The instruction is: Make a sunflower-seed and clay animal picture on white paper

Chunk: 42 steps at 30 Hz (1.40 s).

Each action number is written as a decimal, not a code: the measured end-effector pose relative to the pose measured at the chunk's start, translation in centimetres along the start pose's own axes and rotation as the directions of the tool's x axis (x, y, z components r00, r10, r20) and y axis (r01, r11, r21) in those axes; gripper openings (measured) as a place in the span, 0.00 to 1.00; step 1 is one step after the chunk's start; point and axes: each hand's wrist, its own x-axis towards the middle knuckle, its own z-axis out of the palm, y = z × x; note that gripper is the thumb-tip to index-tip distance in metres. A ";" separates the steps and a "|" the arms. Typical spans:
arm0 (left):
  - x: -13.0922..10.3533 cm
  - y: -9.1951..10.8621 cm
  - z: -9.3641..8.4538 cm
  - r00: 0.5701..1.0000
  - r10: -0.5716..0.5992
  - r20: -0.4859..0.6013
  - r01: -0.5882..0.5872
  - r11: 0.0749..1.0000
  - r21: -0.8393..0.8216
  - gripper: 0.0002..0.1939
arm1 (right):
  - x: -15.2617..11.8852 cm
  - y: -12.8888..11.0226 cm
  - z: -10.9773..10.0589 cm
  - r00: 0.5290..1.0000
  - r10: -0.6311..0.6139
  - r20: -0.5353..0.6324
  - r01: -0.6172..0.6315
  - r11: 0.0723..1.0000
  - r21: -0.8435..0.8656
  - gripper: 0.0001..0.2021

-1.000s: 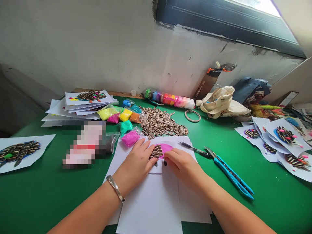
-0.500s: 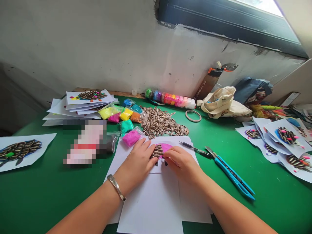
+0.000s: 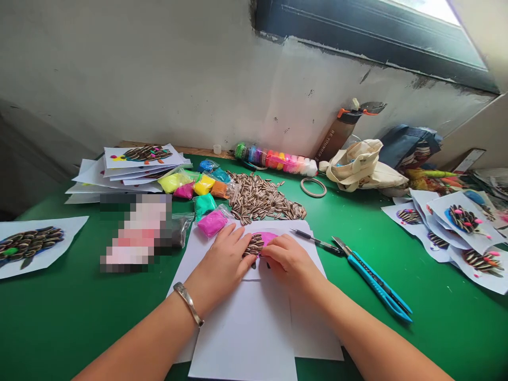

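A sheet of white paper [image 3: 254,273] carries a pink clay shape [image 3: 271,238], its left part covered with overlapping striped sunflower seeds [image 3: 253,245]. Small dark pieces lie just below the shape. My left hand [image 3: 222,258] is flat on the paper at the shape's left side, fingers stretched and thumb near the lower seeds. My right hand [image 3: 291,260] is closed in a pinch at the right edge of the seed rows. Its fingertips touch the pink clay, and whatever they hold is hidden. Beyond both hands spreads a loose pile of sunflower seeds [image 3: 264,198].
Right of the paper lie a black pen [image 3: 317,242] and a blue utility knife [image 3: 379,280], its blade showing. Bags of coloured clay [image 3: 212,223] sit behind my left hand. A tape roll [image 3: 313,187], water bottle [image 3: 337,132] and stacked seed pictures [image 3: 137,164] stand farther back.
My right fingertips have shifted slightly left, closer to the seed rows. My left hand stays flat on the paper. The whole view has moved a little.
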 end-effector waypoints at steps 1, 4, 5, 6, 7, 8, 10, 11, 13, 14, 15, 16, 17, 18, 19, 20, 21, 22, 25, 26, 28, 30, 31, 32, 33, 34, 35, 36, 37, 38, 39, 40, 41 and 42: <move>0.0 0.0 0.0 1.000 0.000 0.002 0.000 1.000 0.003 0.14 | 0.0 0.0 0.0 1.000 0.001 0.006 -0.001 1.000 -0.008 0.11; 0.1 0.0 0.0 1.000 0.001 0.007 -0.001 1.000 0.010 0.14 | -0.1 0.0 0.0 1.000 0.010 0.024 -0.009 1.000 -0.029 0.10; 0.1 0.0 0.0 1.000 0.002 0.009 -0.002 1.000 0.012 0.14 | -0.1 0.0 0.1 1.000 0.010 0.023 -0.009 0.999 -0.035 0.11; 0.1 0.0 0.0 1.000 0.003 0.009 -0.003 1.000 0.014 0.14 | -0.1 0.0 0.1 1.000 0.009 0.018 -0.008 0.999 -0.040 0.11; 0.1 0.0 0.1 1.000 0.004 0.008 -0.004 1.000 0.017 0.14 | -0.1 0.0 0.2 1.000 0.007 0.013 -0.006 0.999 -0.045 0.10; 0.0 -0.1 0.1 1.000 0.004 0.005 -0.004 1.000 0.019 0.14 | -0.1 0.0 0.3 1.000 0.003 0.007 -0.003 0.999 -0.049 0.10; 0.0 -0.1 0.2 1.000 0.005 -0.001 -0.005 1.000 0.019 0.15 | -0.2 0.1 0.3 1.000 -0.006 0.005 0.006 0.999 -0.051 0.10; 0.0 -0.2 0.2 1.000 0.005 -0.003 -0.005 1.000 0.018 0.15 | -0.2 0.1 0.3 1.000 -0.005 0.005 0.005 0.998 -0.055 0.10; 0.0 -0.2 0.2 1.000 0.004 -0.002 -0.004 1.000 0.014 0.15 | -0.2 0.1 0.2 1.000 0.009 -0.012 -0.010 0.997 -0.073 0.10; 0.0 -0.2 0.2 1.000 0.003 -0.001 -0.003 1.000 0.011 0.15 | -0.3 0.0 0.0 1.000 0.014 -0.026 -0.017 0.996 -0.084 0.10; 0.0 -0.2 0.2 1.000 0.004 -0.002 -0.004 1.000 0.009 0.14 | -0.3 0.0 -0.1 0.999 0.014 -0.041 -0.018 0.995 -0.098 0.10; 0.0 -0.2 0.2 1.000 0.006 -0.004 -0.006 1.000 0.007 0.14 | -0.3 -0.1 -0.3 0.999 -0.001 -0.053 -0.005 0.994 -0.110 0.10; 0.0 -0.2 0.2 1.000 0.008 -0.008 -0.008 1.000 0.006 0.14 | -0.3 -0.2 -0.5 0.998 -0.028 -0.059 0.020 0.992 -0.122 0.10; 0.0 -0.2 0.2 1.000 0.009 -0.014 -0.009 1.000 0.005 0.14 | -0.3 -0.3 -0.7 0.996 -0.062 -0.059 0.054 0.990 -0.132 0.10; 0.0 -0.2 0.2 1.000 0.010 -0.019 -0.010 1.000 0.006 0.14 | -0.3 -0.5 -0.9 0.994 -0.094 -0.049 0.086 0.986 -0.142 0.10; -0.1 -0.2 0.3 1.000 0.011 -0.023 -0.011 1.000 0.009 0.15 | -0.3 -0.6 -1.0 0.992 -0.120 -0.034 0.114 0.982 -0.150 0.11; -0.1 -0.2 0.3 1.000 0.011 -0.025 -0.011 1.000 0.013 0.15 | -0.3 -0.7 -1.1 0.990 -0.139 -0.016 0.135 0.978 -0.158 0.11; -0.1 -0.3 0.3 1.000 0.011 -0.024 -0.010 1.000 0.019 0.15 | -0.2 -0.8 -1.2 0.989 -0.149 0.003 0.147 0.975 -0.166 0.11; -0.2 -0.3 0.4 1.000 0.014 -0.021 -0.013 0.999 0.039 0.16 | -0.3 -0.9 -1.1 0.987 -0.157 0.035 0.160 0.968 -0.191 0.10; -0.2 -0.3 0.4 1.000 0.014 -0.022 -0.013 0.999 0.043 0.16 | -0.3 -0.9 -1.1 0.987 -0.159 0.039 0.163 0.966 -0.200 0.10; -0.1 -0.3 0.4 0.999 0.016 -0.030 -0.015 0.999 0.046 0.15 | -0.3 -0.8 -1.0 0.985 -0.162 0.053 0.170 0.959 -0.225 0.10; -0.1 -0.3 0.4 0.999 0.019 -0.044 -0.017 0.999 0.044 0.15 | -0.3 -0.8 -0.9 0.983 -0.169 0.069 0.182 0.947 -0.266 0.09; -0.1 -0.4 0.5 0.998 0.022 -0.051 -0.020 0.999 0.041 0.15 | -0.3 -0.8 -0.9 0.982 -0.174 0.074 0.188 0.939 -0.288 0.09; -0.2 -0.4 0.5 0.998 0.024 -0.056 -0.022 0.999 0.039 0.15 | -0.3 -0.8 -0.9 0.981 -0.177 0.078 0.193 0.932 -0.308 0.09; -0.2 -0.4 0.6 0.998 0.025 -0.060 -0.023 0.999 0.037 0.15 | -0.3 -0.8 -0.8 0.980 -0.180 0.081 0.197 0.925 -0.324 0.08; -0.2 -0.5 0.6 0.998 0.025 -0.060 -0.023 0.999 0.036 0.15 | -0.3 -0.8 -0.8 0.980 -0.182 0.083 0.199 0.920 -0.338 0.08; -0.2 -0.5 0.6 0.998 0.025 -0.060 -0.023 0.999 0.035 0.16 | -0.2 -0.7 -0.8 0.979 -0.183 0.084 0.201 0.915 -0.349 0.08; -0.2 -0.5 0.6 0.998 0.024 -0.060 -0.022 0.999 0.036 0.16 | -0.2 -0.7 -0.7 0.979 -0.186 0.085 0.204 0.911 -0.359 0.07; -0.2 -0.5 0.6 0.998 0.024 -0.057 -0.022 0.999 0.038 0.16 | -0.1 -0.6 -0.7 0.978 -0.191 0.086 0.209 0.907 -0.365 0.07; -0.2 -0.5 0.6 0.998 0.023 -0.051 -0.021 0.999 0.039 0.17 | -0.1 -0.5 -0.7 0.977 -0.197 0.085 0.214 0.906 -0.366 0.07; -0.2 -0.4 0.5 0.999 0.020 -0.044 -0.018 0.999 0.042 0.17 | -0.1 -0.3 -0.7 0.975 -0.204 0.086 0.221 0.908 -0.357 0.07; -0.1 -0.4 0.5 0.999 0.016 -0.036 -0.014 0.999 0.045 0.16 | -0.1 -0.2 -0.7 0.975 -0.209 0.079 0.224 0.914 -0.337 0.07; -0.1 -0.4 0.4 1.000 0.011 -0.028 -0.010 0.999 0.046 0.16 | -0.1 0.0 -0.8 0.976 -0.208 0.065 0.218 0.925 -0.310 0.08; -0.1 -0.3 0.4 1.000 0.007 -0.021 -0.007 0.999 0.045 0.16 | -0.1 0.2 -0.9 0.980 -0.197 0.042 0.200 0.939 -0.280 0.09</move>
